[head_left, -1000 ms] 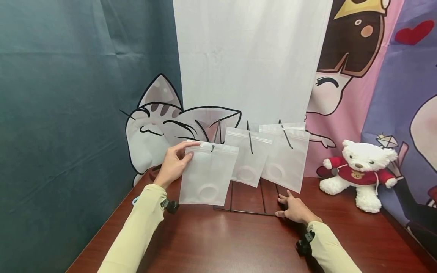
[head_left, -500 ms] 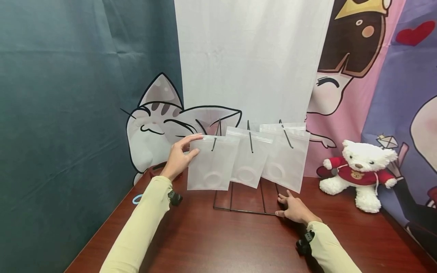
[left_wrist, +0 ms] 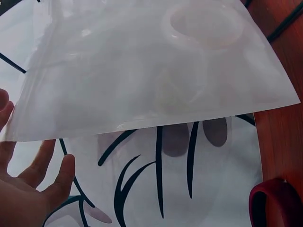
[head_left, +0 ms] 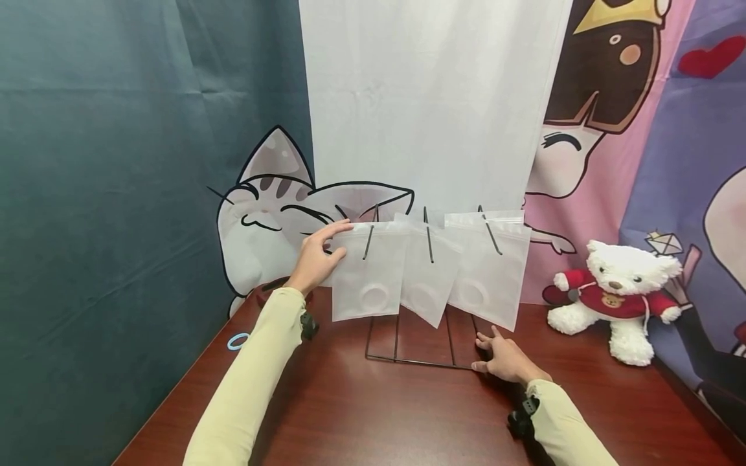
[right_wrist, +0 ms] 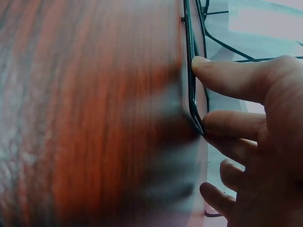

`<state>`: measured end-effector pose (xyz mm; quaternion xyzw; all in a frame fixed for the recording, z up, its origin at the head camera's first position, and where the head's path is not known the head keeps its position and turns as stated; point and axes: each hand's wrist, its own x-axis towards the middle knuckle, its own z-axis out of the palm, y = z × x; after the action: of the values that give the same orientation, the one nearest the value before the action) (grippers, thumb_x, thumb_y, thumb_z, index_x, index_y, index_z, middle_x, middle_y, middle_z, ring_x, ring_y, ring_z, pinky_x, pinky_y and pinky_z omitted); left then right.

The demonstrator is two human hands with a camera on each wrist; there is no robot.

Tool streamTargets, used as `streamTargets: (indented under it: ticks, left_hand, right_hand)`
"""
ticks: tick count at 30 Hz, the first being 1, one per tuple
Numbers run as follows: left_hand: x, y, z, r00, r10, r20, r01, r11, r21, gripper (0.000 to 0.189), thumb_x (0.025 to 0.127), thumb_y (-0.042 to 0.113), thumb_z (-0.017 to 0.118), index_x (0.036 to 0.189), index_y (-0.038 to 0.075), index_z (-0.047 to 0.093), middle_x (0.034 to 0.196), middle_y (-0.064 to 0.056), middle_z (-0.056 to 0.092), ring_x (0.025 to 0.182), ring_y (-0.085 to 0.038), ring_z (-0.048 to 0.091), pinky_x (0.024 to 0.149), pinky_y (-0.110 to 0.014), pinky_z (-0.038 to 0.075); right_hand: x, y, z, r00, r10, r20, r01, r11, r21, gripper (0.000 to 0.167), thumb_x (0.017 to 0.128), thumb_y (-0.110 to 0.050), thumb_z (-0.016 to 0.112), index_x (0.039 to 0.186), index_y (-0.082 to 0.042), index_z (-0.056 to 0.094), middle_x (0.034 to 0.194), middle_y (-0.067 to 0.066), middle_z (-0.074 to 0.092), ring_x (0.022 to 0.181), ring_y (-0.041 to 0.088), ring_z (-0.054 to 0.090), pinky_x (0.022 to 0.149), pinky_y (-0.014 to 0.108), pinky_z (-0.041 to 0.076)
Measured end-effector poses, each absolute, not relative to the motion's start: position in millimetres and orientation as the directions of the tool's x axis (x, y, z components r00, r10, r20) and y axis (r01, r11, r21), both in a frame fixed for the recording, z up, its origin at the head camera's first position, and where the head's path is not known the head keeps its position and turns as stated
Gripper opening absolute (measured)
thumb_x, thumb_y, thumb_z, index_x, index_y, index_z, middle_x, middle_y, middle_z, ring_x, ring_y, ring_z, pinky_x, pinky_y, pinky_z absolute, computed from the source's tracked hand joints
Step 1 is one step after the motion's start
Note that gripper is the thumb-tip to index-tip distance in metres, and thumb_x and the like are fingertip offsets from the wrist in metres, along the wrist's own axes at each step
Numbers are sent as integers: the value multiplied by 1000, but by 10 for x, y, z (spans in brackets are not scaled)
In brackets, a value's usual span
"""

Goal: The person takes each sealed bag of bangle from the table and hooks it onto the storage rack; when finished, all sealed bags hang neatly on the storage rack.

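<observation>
In the head view, my left hand [head_left: 317,259] pinches the upper left corner of a frosted zip bag [head_left: 367,268], thumb in front. A left hook [head_left: 369,243] of the wire rack [head_left: 419,362] passes through the bag's top. A pale ring-shaped thing shows through its lower part; the left wrist view shows the bag [left_wrist: 118,80] close up, with fingers behind it. My right hand [head_left: 506,359] holds the front right corner of the rack's base, thumb and forefinger on the black wire [right_wrist: 191,71] in the right wrist view.
A middle zip bag [head_left: 430,275] and right-hand zip bags [head_left: 492,278] hang from the other hooks. A light blue ring [head_left: 237,341] lies near the table's left edge, a dark red band [left_wrist: 274,203] behind my left hand. A white teddy bear [head_left: 618,301] sits at right.
My left hand has moved up, back and rightward, sliding the bag farther along its hook. The bag now crowds the middle one, which has tilted. My right hand stays put.
</observation>
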<state>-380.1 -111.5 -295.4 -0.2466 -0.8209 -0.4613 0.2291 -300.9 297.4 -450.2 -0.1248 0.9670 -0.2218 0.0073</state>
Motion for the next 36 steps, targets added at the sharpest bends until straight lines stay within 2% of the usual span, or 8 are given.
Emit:
streamTargets:
  ticks: [7, 15, 21, 29, 33, 36]
  left_hand:
    - [-3894, -1061, -2928, -777, 212, 593, 605, 514, 609, 51, 89, 8, 57, 137, 24, 62, 155, 7, 49, 148, -20, 40, 112, -54, 42]
    - [-3995, -1011, -2894, -795, 189, 576, 572, 548, 610, 54, 85, 7, 57, 136, 25, 63, 156, 4, 48, 150, -23, 38, 117, -53, 35]
    - [-4020, -1020, -2885, -802, 213, 558, 566, 571, 595, 56, 87, 10, 57, 141, 27, 58, 160, 0, 43, 152, -26, 34, 120, -56, 30]
    - [-3932, -1095, -3092, -808, 200, 555, 554, 581, 597, 60, 89, 12, 57, 146, 31, 52, 159, -3, 43, 149, -27, 39, 117, -53, 37]
    - [-3851, -1159, -3258, -803, 191, 565, 555, 585, 591, 61, 89, 10, 57, 148, 28, 50, 161, -5, 41, 148, -29, 40, 115, -54, 38]
    - [-3747, -1206, -3419, -798, 137, 587, 523, 642, 560, 57, 90, 11, 57, 145, 24, 53, 159, -6, 44, 145, -30, 44, 112, -55, 42]
  right_hand:
    - [-3019, 2981, -4517, -970, -238, 41, -233, 875, -424, 66, 80, -28, 83, 131, 8, 61, 147, 27, 51, 143, 61, 23, 111, 67, 33]
    - [-3013, 2989, -4516, -974, -223, 32, -213, 868, -448, 67, 80, -27, 83, 132, 9, 60, 148, 27, 50, 144, 60, 21, 113, 67, 30]
    - [-3017, 2997, -4524, -973, -228, 43, -223, 869, -442, 66, 82, -28, 82, 132, 8, 60, 149, 27, 48, 144, 60, 20, 112, 68, 30]
    - [-3022, 2990, -4515, -970, -239, 32, -229, 871, -435, 65, 83, -27, 81, 133, 8, 59, 150, 27, 46, 145, 60, 18, 111, 70, 30]
    - [-3019, 2972, -4507, -970, -243, 34, -233, 871, -433, 65, 83, -27, 81, 133, 8, 60, 150, 27, 47, 144, 60, 19, 110, 70, 31]
    - [-3014, 2963, -4508, -969, -244, 34, -235, 875, -423, 65, 82, -27, 82, 132, 8, 60, 150, 27, 47, 144, 61, 20, 110, 70, 32]
